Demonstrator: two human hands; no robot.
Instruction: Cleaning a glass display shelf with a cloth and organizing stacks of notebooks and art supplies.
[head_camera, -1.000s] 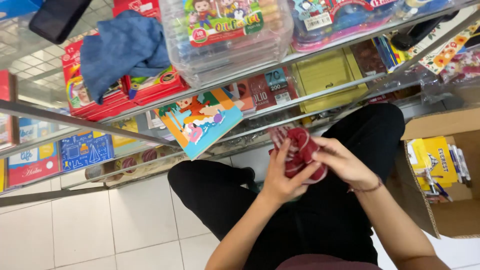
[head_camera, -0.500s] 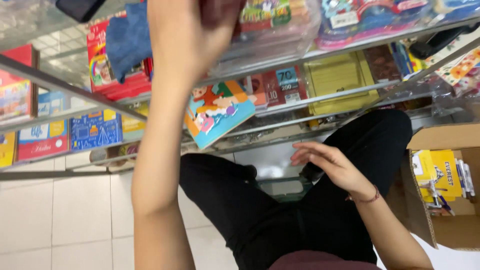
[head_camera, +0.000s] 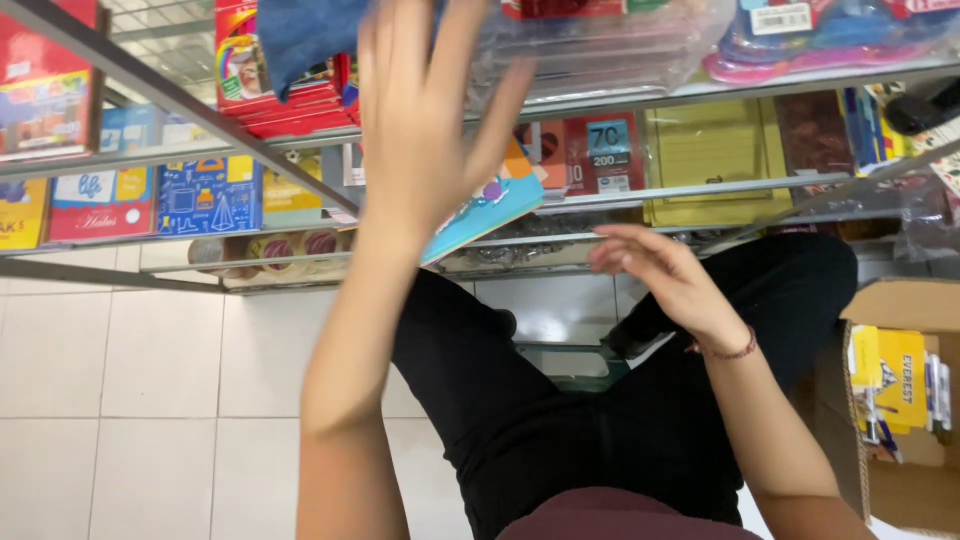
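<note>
While raised toward upper centre of frame, left hand (head_camera: 425, 130) spread flat, fingers apart, nothing clamped; palm side hidden, so contact with anything behind cannot be told. Right hand (head_camera: 660, 275) at centre right, loosely open, empty, well apart from the left. Nearest thing: clear plastic case (head_camera: 600, 50) on wire shelf (head_camera: 640, 100), just beyond the left fingertips at top centre. Judged light, rigid, smooth and likely slippery, possibly brittle; best taken at opposite side edges, not the lid face. Below: blue picture book (head_camera: 480, 205) jutting tilted from a lower shelf. Far right: cardboard box (head_camera: 900, 400).
</note>
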